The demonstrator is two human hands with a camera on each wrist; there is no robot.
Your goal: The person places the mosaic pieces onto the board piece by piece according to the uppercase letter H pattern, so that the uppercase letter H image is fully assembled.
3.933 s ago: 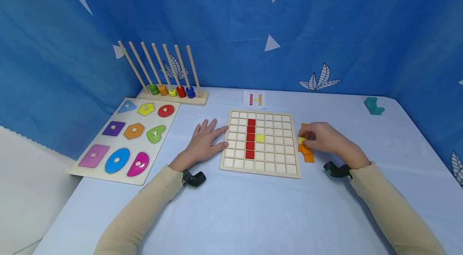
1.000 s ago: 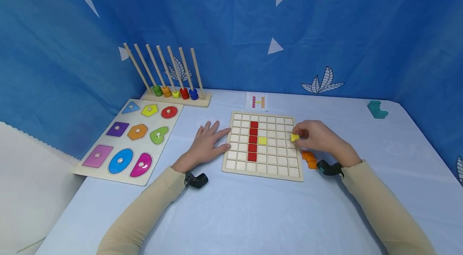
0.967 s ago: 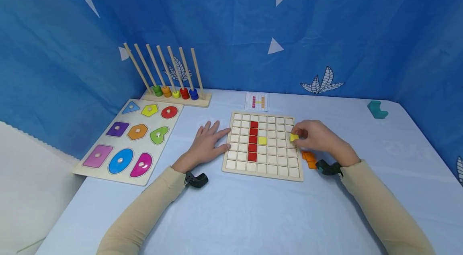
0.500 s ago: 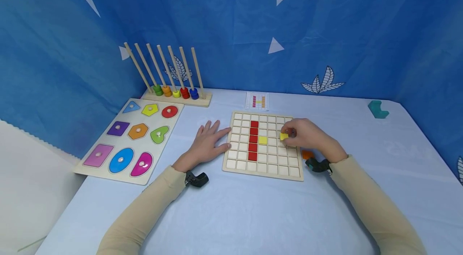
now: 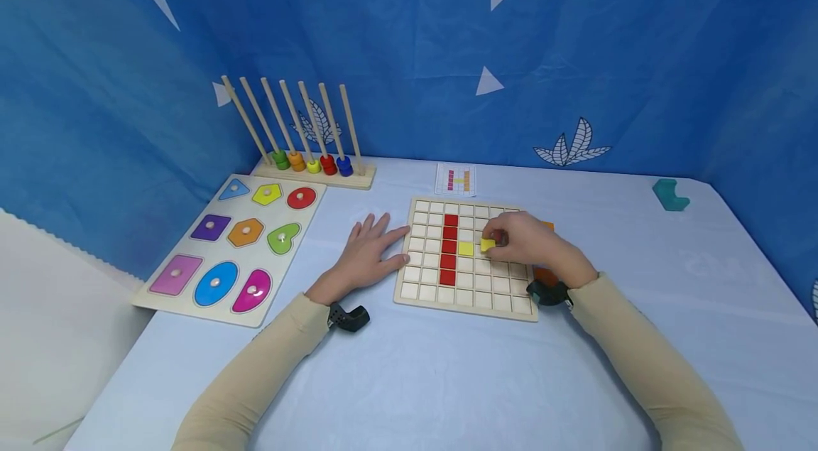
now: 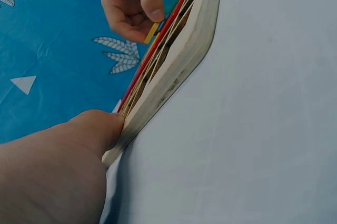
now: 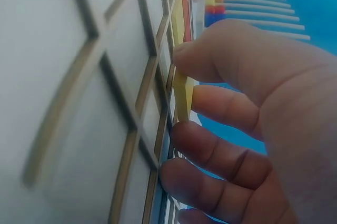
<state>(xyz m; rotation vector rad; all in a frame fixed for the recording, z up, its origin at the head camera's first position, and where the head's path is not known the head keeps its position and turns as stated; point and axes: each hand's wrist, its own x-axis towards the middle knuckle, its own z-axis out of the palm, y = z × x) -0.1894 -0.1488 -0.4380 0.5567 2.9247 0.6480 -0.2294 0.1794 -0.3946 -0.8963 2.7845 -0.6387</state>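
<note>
Yellow tile (image 5: 488, 244) pinched in R hand (image 5: 525, 243) over grid board (image 5: 464, 297)

Nearest: beige sleeves (image 5: 252, 369) across pale cloth (image 5: 447, 380), blk wrist cams (image 5: 348, 318) at both cuffs. L hand (image 5: 363, 256): fingers spread apart, thumb & index tip touching L edge of grid board. R hand: thumb & fingers clamped on yellow tile, approx. one col. R of the 2nd yellow tile (image 5: 466, 248); can't tell if it touches the board. 2nd yellow tile lies in 4th col. from L, next to the middle one of five red tiles (image 5: 449, 247) stacked down 3rd col. Orange tiles (image 5: 545, 276) just beside board's R edge, partly hidden by R hand & wrist.

Further back: shape puzzle (image 5: 275, 273) on L w/ nine knobbed pcs; small pattern card (image 5: 456, 180) behind grid board; teal piece (image 5: 669, 195) far R; peg rack (image 5: 351, 179) w/ seven rods & coloured rings. Farthest: blue curtain (image 5: 396, 32) w/ white triangles & leaf prints.
</note>
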